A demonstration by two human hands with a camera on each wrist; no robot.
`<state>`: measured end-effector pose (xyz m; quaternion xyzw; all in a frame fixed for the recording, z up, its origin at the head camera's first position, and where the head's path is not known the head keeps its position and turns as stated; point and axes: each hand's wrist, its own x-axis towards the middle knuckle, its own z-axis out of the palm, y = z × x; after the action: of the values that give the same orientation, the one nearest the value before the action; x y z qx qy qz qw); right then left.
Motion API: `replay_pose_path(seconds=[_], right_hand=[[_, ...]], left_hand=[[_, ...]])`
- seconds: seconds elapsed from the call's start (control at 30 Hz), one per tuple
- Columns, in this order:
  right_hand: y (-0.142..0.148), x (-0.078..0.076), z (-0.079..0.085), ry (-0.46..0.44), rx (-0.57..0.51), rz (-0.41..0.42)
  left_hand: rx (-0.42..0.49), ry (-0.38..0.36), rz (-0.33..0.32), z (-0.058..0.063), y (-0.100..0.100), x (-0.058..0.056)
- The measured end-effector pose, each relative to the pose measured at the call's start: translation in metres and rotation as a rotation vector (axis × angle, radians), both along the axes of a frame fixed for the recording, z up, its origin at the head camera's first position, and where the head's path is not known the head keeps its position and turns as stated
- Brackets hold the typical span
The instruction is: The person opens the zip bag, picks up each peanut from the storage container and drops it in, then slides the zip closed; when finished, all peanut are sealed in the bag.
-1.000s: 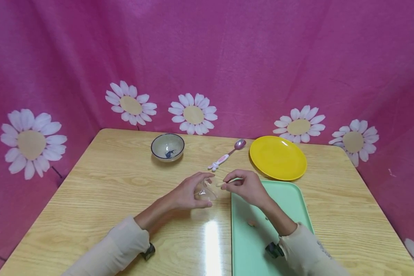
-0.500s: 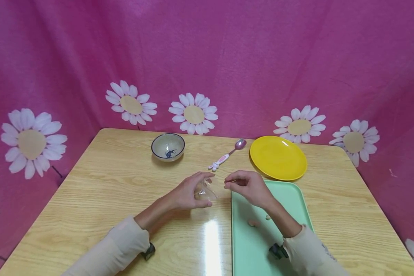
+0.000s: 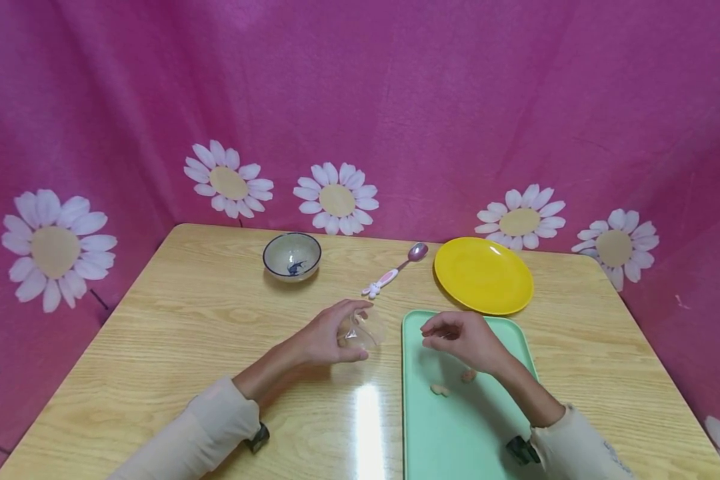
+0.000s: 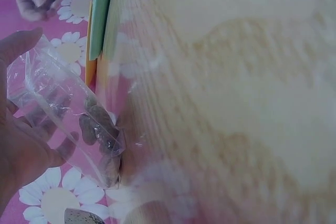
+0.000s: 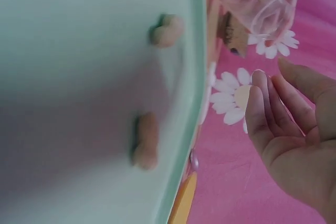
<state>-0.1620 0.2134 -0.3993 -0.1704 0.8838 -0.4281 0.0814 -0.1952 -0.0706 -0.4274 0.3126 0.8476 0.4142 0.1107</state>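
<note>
My left hand [image 3: 324, 339] grips a clear plastic bag [image 3: 365, 331] over the table, thumb and fingers spread around its mouth. In the left wrist view, several peanuts [image 4: 98, 124] lie at the bottom of the bag. My right hand [image 3: 465, 339] hovers over the far part of a green tray [image 3: 450, 443], its fingers loosely bent. Nothing sits between its thumb and fingers in the right wrist view. Below it, two peanuts rest on the tray: one peanut [image 3: 439, 389] nearer the left rim, the other peanut [image 3: 469, 375] close to the right forearm.
A yellow plate [image 3: 483, 275] lies just behind the tray. To its left is a spoon [image 3: 390, 275] with a white and pink rabbit handle. A small bowl [image 3: 292, 257] with a dark rim stands farther left. A pink flowered curtain [image 3: 420, 120] closes off the back.
My right hand has let go of a peanut at the bag's mouth and moved right over the tray. My left hand stays in place with the bag.
</note>
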Motion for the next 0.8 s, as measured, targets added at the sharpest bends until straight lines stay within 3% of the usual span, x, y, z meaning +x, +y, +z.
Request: replay_pose_path(seconds=[0.17, 0.3, 0.8], right_hand=[[0.011, 0.010, -0.003, -0.056, 0.079, 0.031], [0.014, 0.018, -0.005, -0.116, 0.083, 0.071], [0.007, 0.028, -0.017, -0.039, 0.221, 0.154]], left_hand=[[-0.006, -0.015, 0.008, 0.000, 0.000, 0.000], [-0.008, -0.011, 0.011, 0.001, -0.001, 0.001], [-0.009, -0.008, 0.011, 0.003, -0.002, 0.002]])
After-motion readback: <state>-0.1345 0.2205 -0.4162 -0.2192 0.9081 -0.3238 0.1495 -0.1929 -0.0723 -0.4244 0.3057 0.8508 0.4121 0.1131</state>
